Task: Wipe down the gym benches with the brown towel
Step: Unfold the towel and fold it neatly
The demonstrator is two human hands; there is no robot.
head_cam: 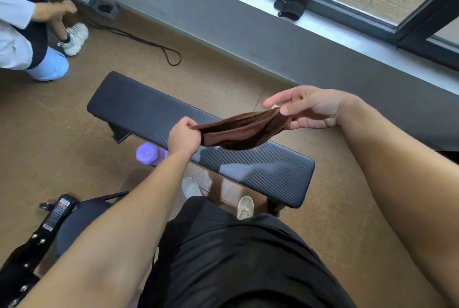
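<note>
From the head camera I saw the brown towel (242,130) held up in the air just over the black bench (139,106). The left hand (183,135) gripped one end in a fist. The right hand (308,107) pinched the other end.
</note>
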